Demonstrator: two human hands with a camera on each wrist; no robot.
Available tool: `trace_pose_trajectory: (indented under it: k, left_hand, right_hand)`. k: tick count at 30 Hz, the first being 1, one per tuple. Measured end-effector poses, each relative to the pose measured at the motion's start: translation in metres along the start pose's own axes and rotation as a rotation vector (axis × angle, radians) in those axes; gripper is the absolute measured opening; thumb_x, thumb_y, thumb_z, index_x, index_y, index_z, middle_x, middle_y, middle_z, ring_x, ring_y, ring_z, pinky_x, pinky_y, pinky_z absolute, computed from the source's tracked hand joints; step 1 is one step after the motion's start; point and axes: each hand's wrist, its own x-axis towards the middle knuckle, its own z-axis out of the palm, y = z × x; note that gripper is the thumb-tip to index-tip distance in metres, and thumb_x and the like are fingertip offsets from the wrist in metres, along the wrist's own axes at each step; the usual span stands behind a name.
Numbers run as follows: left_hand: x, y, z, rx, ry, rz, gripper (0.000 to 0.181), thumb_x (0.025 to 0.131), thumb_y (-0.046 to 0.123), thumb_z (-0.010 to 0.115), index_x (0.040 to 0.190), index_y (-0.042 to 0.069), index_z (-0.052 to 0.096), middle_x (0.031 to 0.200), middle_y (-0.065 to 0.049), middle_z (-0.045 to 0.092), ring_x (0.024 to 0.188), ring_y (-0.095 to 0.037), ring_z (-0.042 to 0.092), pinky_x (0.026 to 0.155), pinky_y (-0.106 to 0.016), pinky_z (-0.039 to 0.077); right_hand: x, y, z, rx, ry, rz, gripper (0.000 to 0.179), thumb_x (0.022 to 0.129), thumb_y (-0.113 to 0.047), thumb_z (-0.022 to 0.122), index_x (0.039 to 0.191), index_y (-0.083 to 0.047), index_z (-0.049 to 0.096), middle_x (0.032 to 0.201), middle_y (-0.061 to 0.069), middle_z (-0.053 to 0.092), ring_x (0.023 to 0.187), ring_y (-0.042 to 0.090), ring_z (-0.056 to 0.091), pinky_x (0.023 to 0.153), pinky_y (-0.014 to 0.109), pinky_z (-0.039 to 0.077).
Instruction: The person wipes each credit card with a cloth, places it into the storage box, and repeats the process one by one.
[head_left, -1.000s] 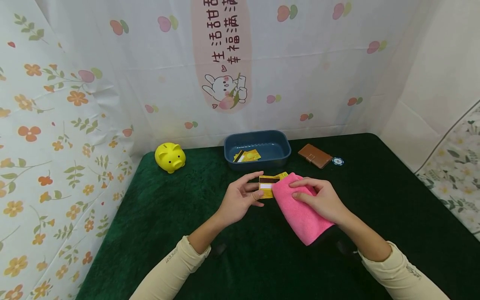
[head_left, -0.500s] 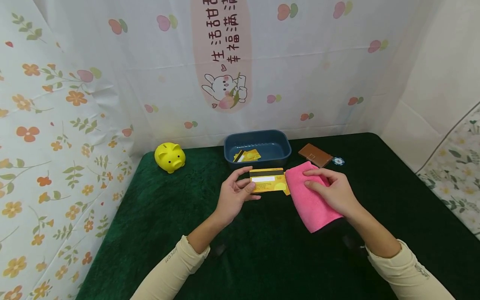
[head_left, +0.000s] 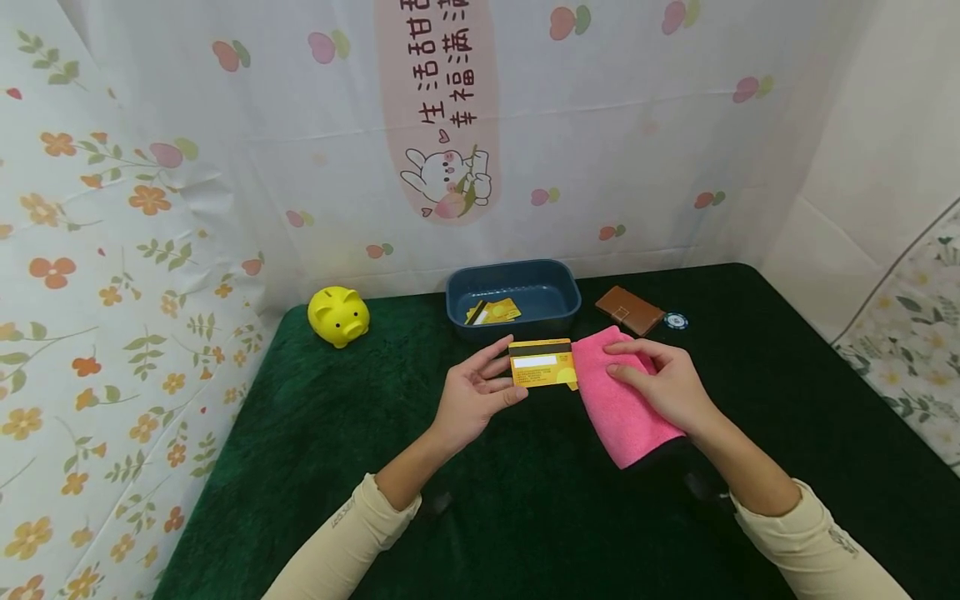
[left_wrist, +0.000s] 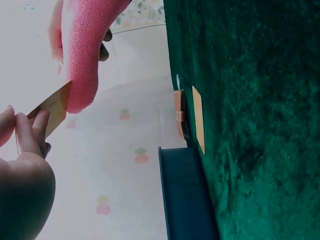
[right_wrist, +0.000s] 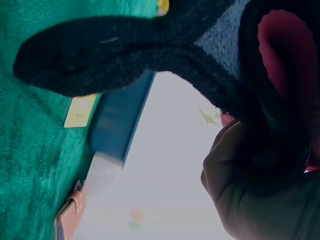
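Observation:
My left hand [head_left: 470, 398] pinches a yellow bank card [head_left: 542, 367] by its left end. The card's back, with a dark stripe and white strip, shows in the head view. My right hand [head_left: 663, 379] grips a folded pink cloth [head_left: 626, 408], thumb and fingers on its upper part. The cloth meets the card's right end and hides its edge. In the right wrist view, the cloth's dark side [right_wrist: 80, 55] hangs in front of my right hand [right_wrist: 235, 170]. Another yellow card [left_wrist: 199, 120] lies on the table beyond the hands, mostly hidden in the head view.
A blue bin [head_left: 513, 329] with several yellow cards [head_left: 495, 312] stands at the table's back. To its right lie a brown wallet [head_left: 630, 310] and a poker chip [head_left: 676, 321]. A yellow piggy bank [head_left: 338, 317] stands at the back left. Green cloth [head_left: 322, 483] covers the table.
The cloth slid right off the card, baring more of its back. Since then my left hand has shifted slightly right with the card, while the right hand and cloth stay nearly in place.

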Motion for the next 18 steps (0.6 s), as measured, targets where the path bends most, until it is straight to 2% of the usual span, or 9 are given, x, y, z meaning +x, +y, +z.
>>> trace_pose_trajectory:
  k: [3, 8, 10, 18]
  left_hand:
    - [0.0003, -0.0022, -0.0021, 0.011, -0.012, 0.026, 0.065, 0.087, -0.010, 0.068, 0.146, 0.002, 0.043, 0.133, -0.025, 0.059, 0.109, -0.030, 0.067, 0.091, -0.037, 0.055]
    - [0.0010, -0.0072, -0.0070, 0.052, -0.028, 0.068, 0.063, 0.088, -0.009, 0.068, 0.145, 0.002, 0.043, 0.119, -0.029, 0.065, 0.096, -0.021, 0.072, 0.076, -0.030, 0.060]
    - [0.0011, -0.0088, -0.0084, 0.041, -0.044, 0.082, 0.063, 0.088, -0.009, 0.068, 0.144, 0.001, 0.042, 0.117, -0.030, 0.065, 0.093, -0.019, 0.073, 0.072, -0.028, 0.060]
    - [0.0019, -0.0087, -0.0078, -0.014, -0.075, 0.091, 0.061, 0.086, -0.013, 0.068, 0.138, -0.007, 0.036, 0.120, -0.032, 0.062, 0.096, -0.020, 0.071, 0.086, -0.040, 0.058]
  right_hand:
    - [0.0004, 0.0003, 0.0002, 0.003, -0.001, -0.002, 0.037, 0.098, -0.024, 0.065, 0.129, -0.005, 0.061, 0.120, 0.022, 0.054, 0.074, 0.024, 0.065, 0.062, 0.033, 0.058]
    - [0.0000, -0.0008, -0.0002, 0.004, 0.002, 0.000, 0.037, 0.098, -0.024, 0.065, 0.128, -0.005, 0.061, 0.119, 0.021, 0.054, 0.073, 0.024, 0.065, 0.061, 0.033, 0.058]
    - [-0.0003, -0.0018, -0.0009, 0.008, 0.007, -0.001, 0.037, 0.097, -0.024, 0.065, 0.128, -0.005, 0.061, 0.118, 0.021, 0.054, 0.073, 0.023, 0.065, 0.061, 0.033, 0.058]
    - [-0.0005, -0.0043, -0.0044, 0.006, 0.053, -0.029, 0.038, 0.097, -0.024, 0.066, 0.129, -0.004, 0.061, 0.114, 0.018, 0.055, 0.074, 0.020, 0.066, 0.062, 0.033, 0.059]
